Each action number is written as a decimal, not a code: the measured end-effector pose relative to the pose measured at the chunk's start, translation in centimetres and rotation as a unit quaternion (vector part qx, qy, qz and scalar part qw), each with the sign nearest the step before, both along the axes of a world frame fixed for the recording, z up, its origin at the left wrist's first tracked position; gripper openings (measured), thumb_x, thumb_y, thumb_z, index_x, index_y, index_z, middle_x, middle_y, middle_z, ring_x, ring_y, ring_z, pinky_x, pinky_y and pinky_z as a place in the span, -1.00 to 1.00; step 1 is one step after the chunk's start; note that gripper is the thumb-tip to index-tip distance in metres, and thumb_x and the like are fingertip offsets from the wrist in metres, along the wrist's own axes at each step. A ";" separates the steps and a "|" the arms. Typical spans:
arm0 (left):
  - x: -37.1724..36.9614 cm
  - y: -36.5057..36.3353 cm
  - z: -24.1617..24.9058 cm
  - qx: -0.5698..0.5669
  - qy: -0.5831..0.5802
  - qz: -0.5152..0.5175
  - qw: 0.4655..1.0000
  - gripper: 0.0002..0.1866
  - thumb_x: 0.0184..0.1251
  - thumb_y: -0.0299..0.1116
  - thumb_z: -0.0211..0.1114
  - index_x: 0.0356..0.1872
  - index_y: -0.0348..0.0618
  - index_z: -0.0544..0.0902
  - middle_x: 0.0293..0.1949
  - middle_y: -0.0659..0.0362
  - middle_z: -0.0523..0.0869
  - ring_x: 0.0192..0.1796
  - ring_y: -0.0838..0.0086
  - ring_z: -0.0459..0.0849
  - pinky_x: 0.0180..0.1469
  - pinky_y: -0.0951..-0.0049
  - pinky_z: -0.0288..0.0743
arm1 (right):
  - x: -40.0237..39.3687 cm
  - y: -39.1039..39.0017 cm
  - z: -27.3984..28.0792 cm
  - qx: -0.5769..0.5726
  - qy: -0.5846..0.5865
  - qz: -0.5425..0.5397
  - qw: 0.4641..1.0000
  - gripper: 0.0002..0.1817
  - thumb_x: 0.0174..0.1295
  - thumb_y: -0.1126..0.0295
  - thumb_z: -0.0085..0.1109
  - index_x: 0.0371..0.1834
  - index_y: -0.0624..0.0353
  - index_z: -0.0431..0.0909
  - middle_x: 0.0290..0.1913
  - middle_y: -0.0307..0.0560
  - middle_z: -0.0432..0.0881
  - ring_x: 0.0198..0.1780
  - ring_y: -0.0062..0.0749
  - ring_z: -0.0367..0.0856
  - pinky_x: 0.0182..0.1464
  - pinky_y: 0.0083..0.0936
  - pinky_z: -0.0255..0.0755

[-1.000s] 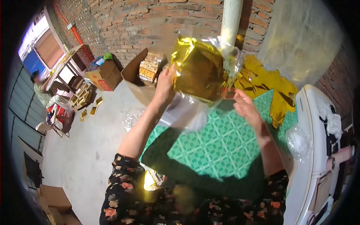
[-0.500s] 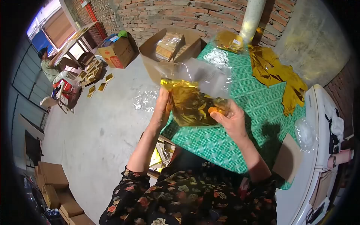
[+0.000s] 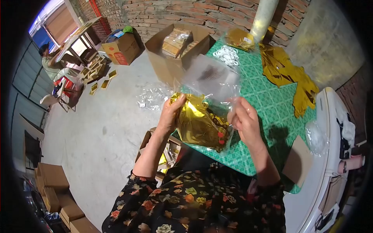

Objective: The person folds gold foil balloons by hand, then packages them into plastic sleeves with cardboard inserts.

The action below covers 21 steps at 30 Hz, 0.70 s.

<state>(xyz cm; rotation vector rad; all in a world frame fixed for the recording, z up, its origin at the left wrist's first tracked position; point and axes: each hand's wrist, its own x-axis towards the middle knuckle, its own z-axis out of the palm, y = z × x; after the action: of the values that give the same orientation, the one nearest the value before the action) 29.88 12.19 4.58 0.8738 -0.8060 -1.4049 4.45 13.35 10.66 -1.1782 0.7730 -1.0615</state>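
Observation:
Shiny gold foil (image 3: pixel 194 124), folded and crinkled, is held up over the near edge of the table, inside a clear plastic bag (image 3: pixel 228 138). My left hand (image 3: pixel 169 117) grips its left upper corner, thumb on the front. The fingers of my right hand (image 3: pixel 245 118) pinch the bag's right edge. Dark and red print shows at the foil's lower right. Just beyond my hands, a translucent plastic sheet (image 3: pixel 210 74) lies at the table's left edge.
The green checked table (image 3: pixel 254 87) bears white rings (image 3: pixel 226 55), a gold packet (image 3: pixel 239 39) and loose gold foil (image 3: pixel 279 70). Cardboard boxes stand on the floor behind it (image 3: pixel 163 64) and below my left arm (image 3: pixel 147 139). A person (image 3: pixel 52 64) sits far left.
The foil has tilted, its right side dropping. My right hand has shifted from the foil's lower right corner up to the bag's edge; my left hand keeps its grip.

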 end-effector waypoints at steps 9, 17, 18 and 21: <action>-1.5 -1.3 4.9 -0.357 -0.452 0.188 0.795 -0.17 0.27 -0.08 0.50 0.51 -0.15 0.36 0.39 -0.08 0.44 0.54 0.06 0.31 0.55 0.07 0.14 | 1.2 0.4 -1.3 -0.064 -0.065 -0.069 0.993 -0.83 0.51 0.29 0.27 -0.11 0.16 0.57 -0.38 -0.40 0.56 -0.44 -0.84 0.35 -0.43 -0.77 0.16; -4.4 -1.2 8.0 -0.473 -0.392 0.029 0.789 -0.83 0.33 -0.39 0.47 -0.15 -0.18 0.69 -0.16 0.17 0.76 0.08 0.28 0.72 0.42 0.05 0.32 | 1.1 1.3 -0.8 -0.159 -0.063 -0.061 0.983 -0.82 0.40 0.39 0.38 -0.20 0.15 0.52 0.01 -0.21 0.58 -0.22 -0.79 0.43 -0.18 -0.72 0.37; -4.4 -1.4 7.8 -0.469 -0.369 0.007 0.803 -0.84 0.34 -0.40 0.46 -0.15 -0.18 0.69 -0.16 0.17 0.76 0.04 0.29 0.73 0.40 0.07 0.35 | 1.0 1.3 -0.8 -0.186 -0.052 -0.066 0.979 -0.81 0.39 0.39 0.39 -0.21 0.16 0.52 0.09 -0.16 0.58 -0.22 -0.78 0.44 -0.18 -0.71 0.37; -4.6 -1.3 7.7 -0.402 -0.318 -0.040 0.858 -0.86 0.39 -0.45 0.43 -0.13 -0.24 0.69 -0.14 0.16 0.75 -0.04 0.38 0.71 0.27 0.22 0.48 | 1.2 1.1 0.4 -0.262 -0.008 -0.097 0.960 -0.80 0.35 0.40 0.38 -0.26 0.15 0.50 0.31 -0.02 0.54 -0.23 -0.75 0.43 -0.18 -0.70 0.38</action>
<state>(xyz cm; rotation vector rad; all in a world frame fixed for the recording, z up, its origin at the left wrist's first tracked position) 25.25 10.94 12.24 0.6168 -1.7878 -0.6790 5.69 14.50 11.06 -1.5575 0.6170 -1.4964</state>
